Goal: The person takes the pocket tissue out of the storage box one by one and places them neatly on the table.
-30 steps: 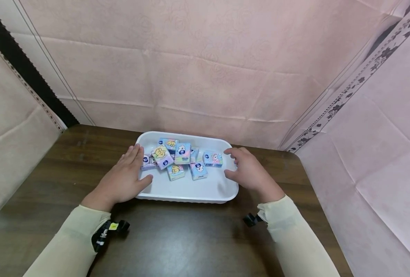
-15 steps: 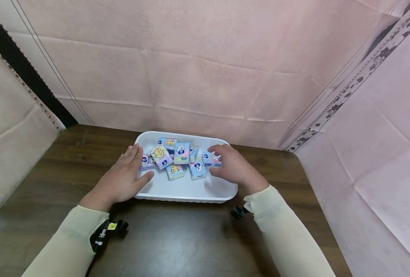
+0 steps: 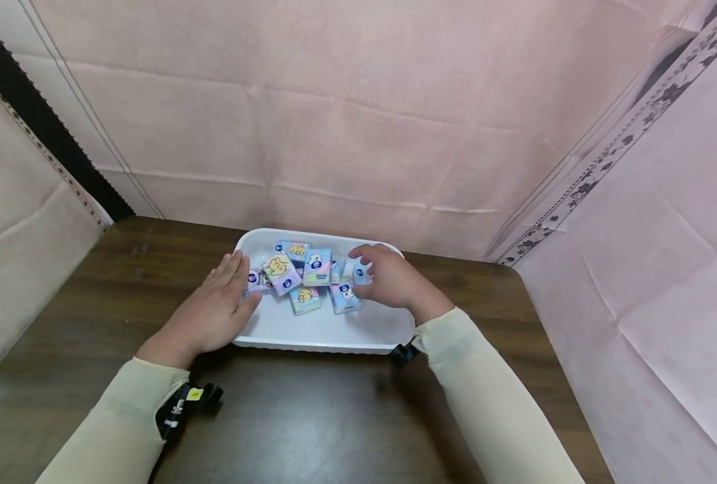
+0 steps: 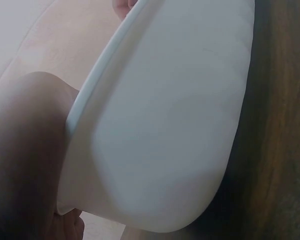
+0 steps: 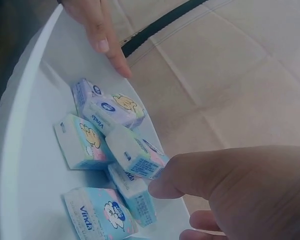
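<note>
Tissue packs (image 3: 310,279) lie heaped in the white tray (image 3: 328,333); the right hand (image 3: 388,282) pinches one pack there, the left hand (image 3: 209,316) rests flat on the tray's left rim.

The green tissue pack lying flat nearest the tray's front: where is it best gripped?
Probably from above, pinching its two long edges: the green pack lies flat in the tray, bare floor in front, with gaps either side and the right hand close by.
</note>
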Motion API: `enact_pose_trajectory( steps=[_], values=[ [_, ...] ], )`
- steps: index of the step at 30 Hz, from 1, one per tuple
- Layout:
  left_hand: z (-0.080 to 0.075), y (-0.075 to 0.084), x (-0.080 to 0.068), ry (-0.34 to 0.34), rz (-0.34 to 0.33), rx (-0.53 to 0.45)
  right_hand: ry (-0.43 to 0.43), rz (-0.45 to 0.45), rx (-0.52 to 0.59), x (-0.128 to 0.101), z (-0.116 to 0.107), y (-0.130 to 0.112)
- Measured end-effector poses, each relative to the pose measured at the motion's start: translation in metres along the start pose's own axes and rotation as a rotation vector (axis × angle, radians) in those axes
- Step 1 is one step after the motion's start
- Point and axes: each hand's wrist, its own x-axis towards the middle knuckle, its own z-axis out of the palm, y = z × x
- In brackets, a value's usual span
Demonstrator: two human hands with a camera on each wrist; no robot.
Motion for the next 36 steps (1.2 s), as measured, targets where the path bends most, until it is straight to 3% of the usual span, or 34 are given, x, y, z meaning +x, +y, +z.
enact_pose_trajectory(
  steps=[14,36],
  values=[
    [-0.002,-0.002,-0.002,-0.009,0.013,-0.019,-0.015,-0.028,-0.018,0.025,0.006,-0.013],
    [-0.002,-0.003,0.0,-0.007,0.027,-0.039,0.002,0.037,0.033,0.047,0.034,-0.026]
  ],
)
